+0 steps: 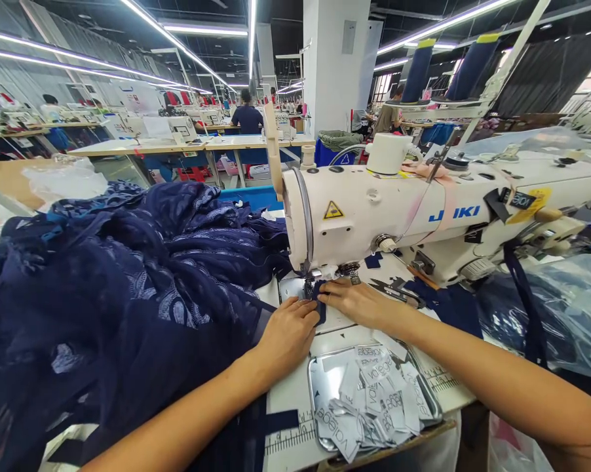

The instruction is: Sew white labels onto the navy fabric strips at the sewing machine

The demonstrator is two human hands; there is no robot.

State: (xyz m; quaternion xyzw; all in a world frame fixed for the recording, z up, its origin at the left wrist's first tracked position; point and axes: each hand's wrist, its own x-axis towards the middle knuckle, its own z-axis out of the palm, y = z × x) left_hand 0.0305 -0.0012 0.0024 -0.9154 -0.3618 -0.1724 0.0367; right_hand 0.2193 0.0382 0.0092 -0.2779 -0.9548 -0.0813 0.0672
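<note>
At the sewing machine (369, 210), a small piece of navy fabric (320, 311) lies by the presser foot (309, 285). My left hand (289, 331) has its fingers bent over the left side of this fabric, close to the foot. From the right, my right hand (357, 303) grips the fabric's far edge with its fingertips. Both hands rest low on the machine bed, and the thumbs are partly hidden. A large heap of sheer navy patterned fabric (177, 282) spreads on the left and reaches up to the bed.
A metal tray (315, 393) of printed white labels (374, 393) sits in front of my right hand. Thread snips (394, 292) lie behind it. Plastic-wrapped navy cloth (546, 308) is at the right. Thread cones (418, 69) stand above; people work at farther tables.
</note>
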